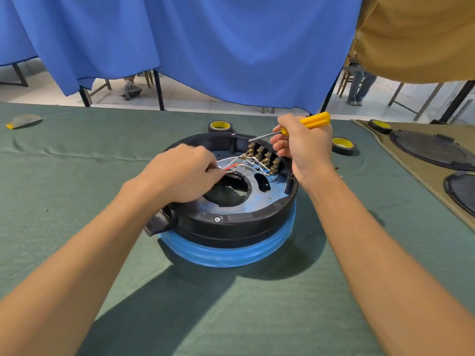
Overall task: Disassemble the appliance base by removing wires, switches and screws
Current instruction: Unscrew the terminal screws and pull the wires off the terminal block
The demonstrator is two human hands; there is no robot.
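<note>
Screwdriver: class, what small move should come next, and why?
Probably lower the screwdriver tip onto the terminal at the far end of the switch row: the right hand holds it angled there, tip close by, while the left hand pinches the attached wires.

You have two bare arms, your left arm (77, 265) and your right arm (372, 240), with skin showing all the way along. Your left hand (185, 173) and your right hand (305, 147) are bare too, with smooth backs and round knuckles
</note>
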